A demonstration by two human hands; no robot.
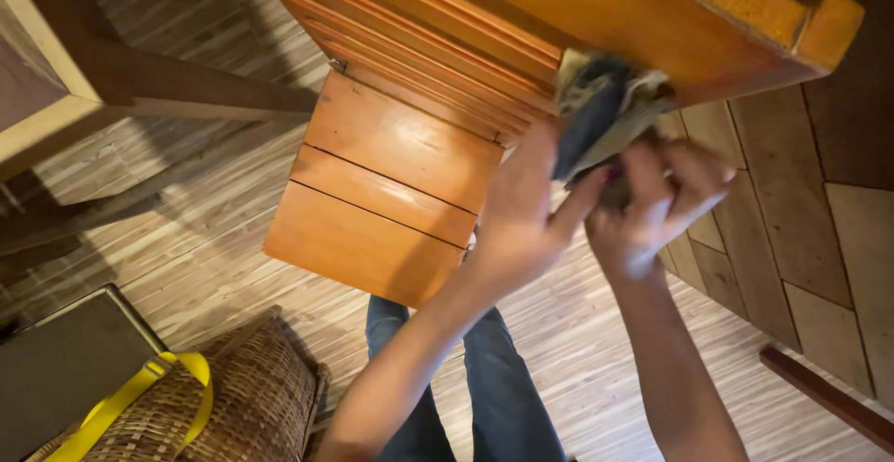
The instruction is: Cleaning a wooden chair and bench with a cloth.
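Note:
A crumpled grey and beige cloth (603,101) is pressed against the lower front edge of an orange wooden cabinet (521,24). My right hand (656,203) is closed around the cloth's lower end. My left hand (523,215) sits beside it, fingers touching the dark part of the cloth and the cabinet's moulded edge. Below the hands a lower cabinet section with plank panels (382,192) juts out. My legs in blue jeans (489,378) stand underneath.
A woven wicker basket (244,397) with a yellow strap (140,389) stands at lower left beside a dark flat box (60,364). A wooden table edge (56,99) fills the upper left. Wall panelling (801,238) and a skirting board (824,395) run along the right. The floor is bamboo-patterned.

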